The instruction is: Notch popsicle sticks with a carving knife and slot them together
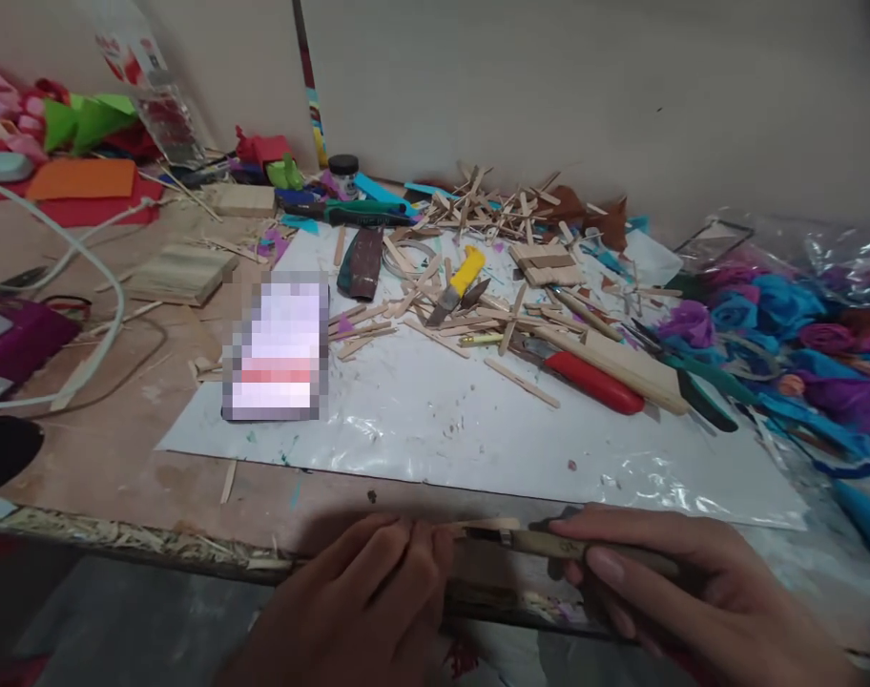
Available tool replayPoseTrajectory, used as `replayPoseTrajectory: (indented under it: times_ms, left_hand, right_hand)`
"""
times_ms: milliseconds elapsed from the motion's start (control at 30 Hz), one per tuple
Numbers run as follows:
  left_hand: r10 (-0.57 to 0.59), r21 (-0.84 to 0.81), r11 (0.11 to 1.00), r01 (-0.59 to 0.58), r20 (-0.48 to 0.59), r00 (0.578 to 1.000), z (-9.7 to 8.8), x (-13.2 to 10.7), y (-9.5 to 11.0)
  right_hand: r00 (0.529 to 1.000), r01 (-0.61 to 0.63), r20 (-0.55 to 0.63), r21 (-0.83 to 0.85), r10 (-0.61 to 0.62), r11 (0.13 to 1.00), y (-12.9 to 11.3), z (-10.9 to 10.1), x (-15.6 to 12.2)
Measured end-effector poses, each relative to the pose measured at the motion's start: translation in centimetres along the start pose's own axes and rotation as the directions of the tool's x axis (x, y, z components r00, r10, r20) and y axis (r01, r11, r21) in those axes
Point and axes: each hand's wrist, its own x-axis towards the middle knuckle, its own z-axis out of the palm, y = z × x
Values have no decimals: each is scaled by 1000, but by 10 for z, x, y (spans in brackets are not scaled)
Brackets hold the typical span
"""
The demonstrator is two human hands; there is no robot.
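At the table's front edge, my left hand [367, 596] is closed, its fingers pressed together on a thin wooden stick [507, 523] whose end sticks out to the right. My right hand [685, 572] grips a slim carving tool [549, 545] with a wooden handle and a metal collar. The tool points left along the stick, close to my left fingertips. Its dark tip lies beside the stick, and its exact shape is blurred. Below the tool is a brown block-like surface [485, 568], partly covered by my hands.
A white sheet [406, 429] bears a phone [281, 348], a yellow-handled blade [467, 272], red-handled pliers [596, 382] and scattered sticks. A heap of sticks [492, 210] lies behind. White cables [113, 334] loop at left; crepe-paper flowers [750, 305] crowd the right. The table edge [155, 539] runs below.
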Motion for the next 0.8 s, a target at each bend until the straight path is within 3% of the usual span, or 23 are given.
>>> replayPoseTrajectory:
  times_ms: [167, 267, 400, 800]
  left_hand:
    - [65, 68, 995, -70, 70, 995, -2, -1, -4]
    - [83, 117, 989, -86, 29, 996, 0, -3, -3]
    - [49, 106, 993, -47, -19, 999, 5, -1, -1]
    - [15, 33, 999, -15, -12, 1000, 7, -2, -1]
  right_hand:
    - [984, 170, 64, -106, -164, 980, 2, -1, 2]
    - [967, 256, 35, -183, -254, 949, 4, 0, 1]
    - [906, 400, 19, -357, -422, 844, 10, -1, 2]
    - [901, 424, 82, -368, -425, 827, 12, -3, 4]
